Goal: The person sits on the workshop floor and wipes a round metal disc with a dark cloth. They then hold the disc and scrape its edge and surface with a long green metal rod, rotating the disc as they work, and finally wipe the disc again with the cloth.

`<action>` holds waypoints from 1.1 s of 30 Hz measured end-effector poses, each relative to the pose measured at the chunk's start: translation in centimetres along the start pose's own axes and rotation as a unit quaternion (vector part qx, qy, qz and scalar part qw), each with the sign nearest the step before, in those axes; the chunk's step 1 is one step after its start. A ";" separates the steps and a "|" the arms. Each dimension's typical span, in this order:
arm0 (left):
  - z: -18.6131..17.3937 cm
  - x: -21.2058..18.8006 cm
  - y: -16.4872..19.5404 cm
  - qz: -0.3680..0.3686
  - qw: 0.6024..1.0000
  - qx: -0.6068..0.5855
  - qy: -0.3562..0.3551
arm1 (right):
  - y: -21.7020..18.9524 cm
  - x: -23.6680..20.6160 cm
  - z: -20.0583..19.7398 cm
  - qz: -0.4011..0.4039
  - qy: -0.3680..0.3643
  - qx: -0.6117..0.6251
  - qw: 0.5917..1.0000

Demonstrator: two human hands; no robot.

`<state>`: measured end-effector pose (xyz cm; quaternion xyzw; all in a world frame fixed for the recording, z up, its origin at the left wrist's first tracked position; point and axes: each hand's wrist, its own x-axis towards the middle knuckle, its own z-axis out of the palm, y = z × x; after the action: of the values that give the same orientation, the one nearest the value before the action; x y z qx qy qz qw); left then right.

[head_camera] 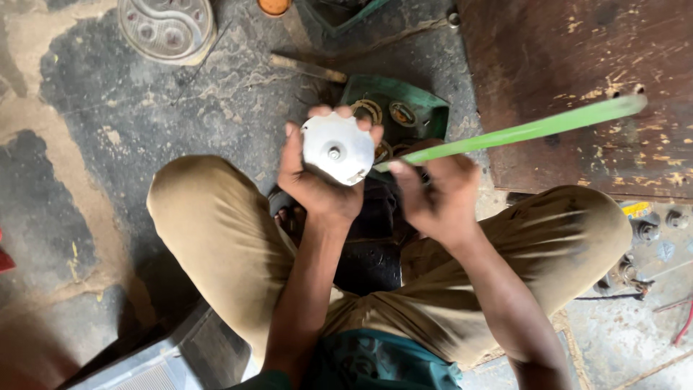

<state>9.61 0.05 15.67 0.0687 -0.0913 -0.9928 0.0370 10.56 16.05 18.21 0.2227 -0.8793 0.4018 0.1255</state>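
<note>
White metal round part (337, 148), small bolt at centre, gripped in left hand (317, 180), fingers curled over its rim, held up between the knees above a green tray (422, 108) of rings on the stained concrete floor (144, 144). Green-handled long tool (520, 131) clamped in right hand (437, 198), closed fist, tip touching the part's lower right edge, handle angled up-right over a worn brown board (577, 72).
</note>
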 end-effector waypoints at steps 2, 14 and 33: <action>0.0 0.1 0.1 0.001 1.000 -0.005 0.002 | 0.0 0.0 0.0 -0.011 -0.006 0.003 1.000; 0.0 0.1 0.1 -0.004 1.000 -0.025 0.007 | -0.3 -0.1 0.1 -0.010 0.015 0.027 0.999; 1.0 -0.3 0.2 0.009 0.999 -0.015 -0.036 | -0.8 -0.1 0.8 -0.034 0.015 0.034 0.999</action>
<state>9.79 0.03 16.75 0.0319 -0.0780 -0.9955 0.0434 10.94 15.04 18.19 0.2506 -0.8552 0.4299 0.1451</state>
